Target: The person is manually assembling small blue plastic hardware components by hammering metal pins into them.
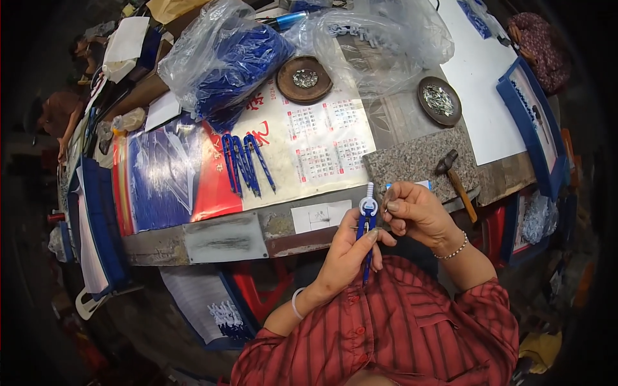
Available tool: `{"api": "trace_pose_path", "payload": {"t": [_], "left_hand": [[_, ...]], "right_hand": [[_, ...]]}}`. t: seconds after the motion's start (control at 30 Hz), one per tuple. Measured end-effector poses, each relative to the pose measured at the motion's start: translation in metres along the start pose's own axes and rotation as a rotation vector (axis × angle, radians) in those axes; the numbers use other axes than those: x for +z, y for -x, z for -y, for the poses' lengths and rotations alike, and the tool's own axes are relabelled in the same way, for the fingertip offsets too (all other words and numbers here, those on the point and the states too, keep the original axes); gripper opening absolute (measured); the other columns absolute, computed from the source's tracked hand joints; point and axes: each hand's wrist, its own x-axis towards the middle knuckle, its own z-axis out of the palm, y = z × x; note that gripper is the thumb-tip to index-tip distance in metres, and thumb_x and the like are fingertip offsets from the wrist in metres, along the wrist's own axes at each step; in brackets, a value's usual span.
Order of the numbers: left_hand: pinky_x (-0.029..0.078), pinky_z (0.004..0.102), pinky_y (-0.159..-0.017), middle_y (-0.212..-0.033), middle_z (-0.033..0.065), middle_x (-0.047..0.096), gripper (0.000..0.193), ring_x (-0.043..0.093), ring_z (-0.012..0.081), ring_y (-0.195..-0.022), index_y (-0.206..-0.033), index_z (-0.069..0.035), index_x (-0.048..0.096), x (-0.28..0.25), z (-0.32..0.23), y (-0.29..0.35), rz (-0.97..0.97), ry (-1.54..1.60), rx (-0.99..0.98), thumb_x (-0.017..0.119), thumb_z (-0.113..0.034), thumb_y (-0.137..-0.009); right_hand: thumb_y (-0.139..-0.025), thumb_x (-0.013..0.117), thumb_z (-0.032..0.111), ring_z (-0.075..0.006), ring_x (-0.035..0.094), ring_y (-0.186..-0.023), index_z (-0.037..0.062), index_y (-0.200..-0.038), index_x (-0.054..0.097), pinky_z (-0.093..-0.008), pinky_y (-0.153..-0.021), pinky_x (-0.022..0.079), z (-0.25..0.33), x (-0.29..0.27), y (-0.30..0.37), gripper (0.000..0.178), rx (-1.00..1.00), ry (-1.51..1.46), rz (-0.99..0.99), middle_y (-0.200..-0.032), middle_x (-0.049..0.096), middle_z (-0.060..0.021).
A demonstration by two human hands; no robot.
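Note:
My left hand is closed around a blue drawing compass with a white ribbed handle and white round head. It stands nearly upright, head away from me, with a thin metal pin showing crosswise at its middle. Close beside the compass head, my right hand has thumb and finger pinched together; whatever is between them is too small to make out. Several blue compass leg pieces lie in a bunch on the poster sheet, left of my hands.
A hammer rests on a speckled stone slab. Round dishes of small metal parts and metal pins stand farther back. Plastic bags of blue parts and pale parts lie behind. Blue trays flank the bench; other people sit beyond.

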Motion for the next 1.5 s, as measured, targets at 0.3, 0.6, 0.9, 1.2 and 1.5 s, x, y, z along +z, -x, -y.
{"api": "trace_pose_path", "payload": {"t": [0.3, 0.6, 0.9, 1.2, 1.5], "left_hand": [[0.048, 0.0229, -0.054, -0.092, 0.0175, 0.059, 0.029, 0.057, 0.014, -0.059, -0.122, -0.002, 0.031, 0.001, 0.004, -0.001, 0.009, 0.018, 0.019, 0.041, -0.01, -0.096], [0.048, 0.0238, -0.054, -0.092, 0.0165, 0.059, 0.027, 0.056, 0.0139, -0.058, -0.121, -0.002, 0.033, 0.002, 0.003, -0.001, -0.012, 0.002, -0.002, 0.041, -0.01, -0.096], [0.048, 0.0236, -0.054, -0.094, 0.0158, 0.058, 0.027, 0.056, 0.014, -0.058, -0.12, -0.002, 0.034, 0.0, 0.005, -0.001, -0.004, 0.02, 0.006, 0.042, -0.008, -0.095], [0.048, 0.0227, -0.054, -0.097, 0.0159, 0.057, 0.029, 0.058, 0.0137, -0.066, -0.122, -0.001, 0.032, 0.001, 0.007, -0.004, -0.01, 0.032, 0.036, 0.042, -0.009, -0.096], [0.048, 0.0226, -0.053, -0.095, 0.0171, 0.059, 0.029, 0.058, 0.0142, -0.06, -0.122, -0.002, 0.032, -0.003, 0.009, -0.004, 0.02, 0.053, 0.007, 0.042, -0.009, -0.096]], "right_hand": [[-0.087, 0.061, 0.006, -0.0071, 0.053, -0.059, 0.0021, -0.092, 0.054, -0.0183, -0.052, 0.042, -0.003, 0.01, 0.006, 0.009, -0.088, 0.162, -0.053, -0.081, 0.062, -0.0083], [-0.086, 0.062, 0.003, -0.0041, 0.056, -0.07, 0.0004, -0.099, 0.055, -0.0162, -0.057, 0.042, 0.001, 0.021, 0.013, 0.015, -0.148, 0.425, -0.088, -0.08, 0.06, -0.0014], [-0.088, 0.059, 0.004, -0.006, 0.057, -0.068, 0.0017, -0.096, 0.053, -0.018, -0.057, 0.044, 0.0, 0.012, 0.01, 0.011, -0.094, 0.334, -0.062, -0.083, 0.061, -0.0053], [-0.088, 0.06, 0.012, -0.0089, 0.051, -0.054, 0.0052, -0.09, 0.051, -0.0199, -0.048, 0.04, -0.009, 0.003, -0.001, 0.012, -0.028, -0.032, -0.036, -0.078, 0.06, -0.0081], [-0.09, 0.057, 0.01, -0.0057, 0.051, -0.06, 0.0038, -0.092, 0.051, -0.018, -0.052, 0.041, -0.013, 0.01, 0.002, 0.009, -0.148, 0.325, -0.114, -0.077, 0.058, -0.0044]]}}
